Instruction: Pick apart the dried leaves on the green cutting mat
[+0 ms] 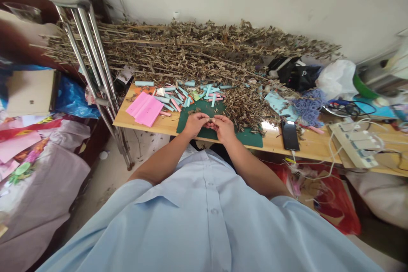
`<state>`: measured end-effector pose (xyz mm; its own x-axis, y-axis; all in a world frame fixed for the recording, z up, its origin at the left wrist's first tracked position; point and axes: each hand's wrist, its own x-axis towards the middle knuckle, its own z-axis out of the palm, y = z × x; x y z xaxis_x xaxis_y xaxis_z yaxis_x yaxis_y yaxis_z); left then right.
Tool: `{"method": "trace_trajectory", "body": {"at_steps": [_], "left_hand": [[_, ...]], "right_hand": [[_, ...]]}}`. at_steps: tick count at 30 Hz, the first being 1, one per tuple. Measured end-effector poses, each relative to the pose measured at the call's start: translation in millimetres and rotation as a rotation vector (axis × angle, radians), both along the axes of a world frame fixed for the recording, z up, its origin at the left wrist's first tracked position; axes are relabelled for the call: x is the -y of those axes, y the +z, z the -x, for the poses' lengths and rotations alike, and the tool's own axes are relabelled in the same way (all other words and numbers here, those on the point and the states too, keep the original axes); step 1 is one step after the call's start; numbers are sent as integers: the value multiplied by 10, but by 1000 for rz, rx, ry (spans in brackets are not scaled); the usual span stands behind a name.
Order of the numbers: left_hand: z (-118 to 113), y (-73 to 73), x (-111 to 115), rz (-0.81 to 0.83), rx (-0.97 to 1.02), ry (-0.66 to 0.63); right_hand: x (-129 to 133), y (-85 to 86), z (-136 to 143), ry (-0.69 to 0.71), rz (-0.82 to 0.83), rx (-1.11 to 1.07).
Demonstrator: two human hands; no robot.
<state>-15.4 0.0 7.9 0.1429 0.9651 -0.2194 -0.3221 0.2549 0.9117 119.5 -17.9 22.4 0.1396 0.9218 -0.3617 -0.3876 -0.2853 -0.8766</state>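
My left hand (195, 125) and my right hand (223, 127) meet over the front of a green mat (251, 137). The fingers of both are pinched together around something small, too small to make out. Just beyond and to the right lies a heap of dried leaves (244, 108) on the mat. Several blue and pink paper rolls (175, 104) are scattered at the back left, beside a stack of pink paper sheets (145, 109).
Long dried stalks (191, 51) run along the wall behind. Metal crutches (92, 55) lean at the table's left end. On the right are a black phone (290, 135), a power strip (353, 142) with cables, and purple yarn (308, 108).
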Motion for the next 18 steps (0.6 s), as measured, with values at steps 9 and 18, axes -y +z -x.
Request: {"method": "trace_trajectory", "body": {"at_steps": [9, 18], "left_hand": [[43, -47, -18, 4, 116, -24], [24, 15, 9, -24, 33, -49]], "right_hand": [[-12, 32, 14, -36, 2, -72], [-43, 0, -74, 134, -221, 452]]}}
